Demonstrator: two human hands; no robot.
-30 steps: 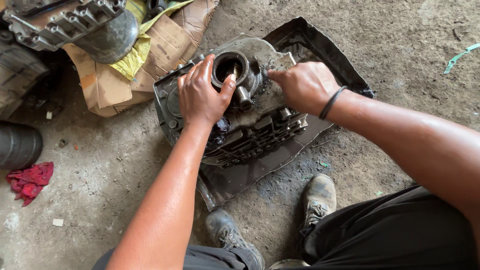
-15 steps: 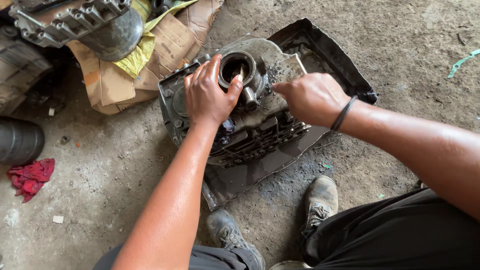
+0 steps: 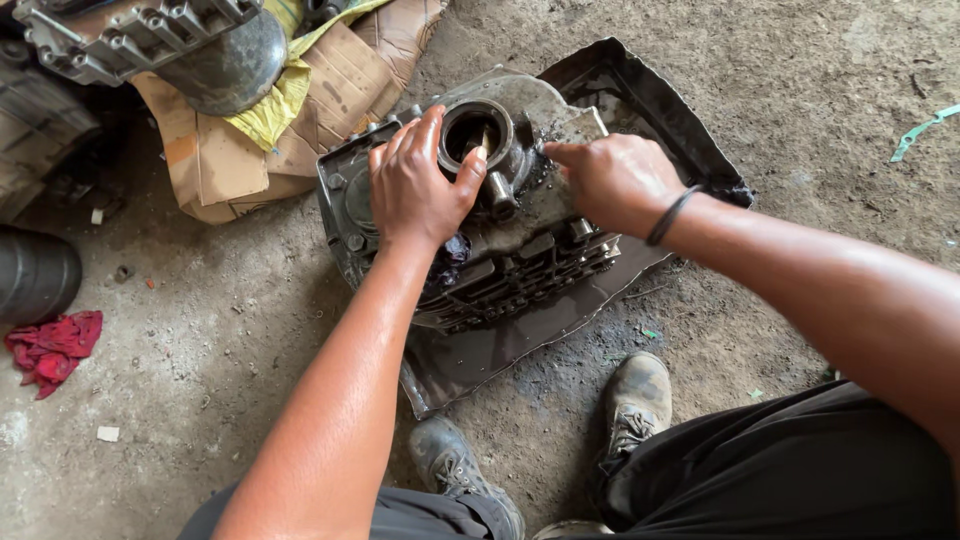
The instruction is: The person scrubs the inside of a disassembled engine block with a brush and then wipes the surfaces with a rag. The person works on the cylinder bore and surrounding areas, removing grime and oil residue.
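1. L hand (image 3: 415,185) flat on engine block (image 3: 500,250), fingers spread open, touching round bore (image 3: 475,130).
2. R hand (image 3: 615,180) curled shut on block's right top edge.
3. Block: grey, oily, on black tray (image 3: 650,90), centre of floor.

We see a rough, grey concrete floor (image 3: 200,360), dusty and stained with dark oil, lit by flat daylight with no hard shadows. Up and to the left of the hands lies torn brown cardboard (image 3: 340,80) with a yellow cloth (image 3: 265,110) on it. Far left of the hands a crumpled red rag (image 3: 55,350) lies beside a dark round drum (image 3: 35,275). Far right, a green scrap (image 3: 920,130) rests on the floor.
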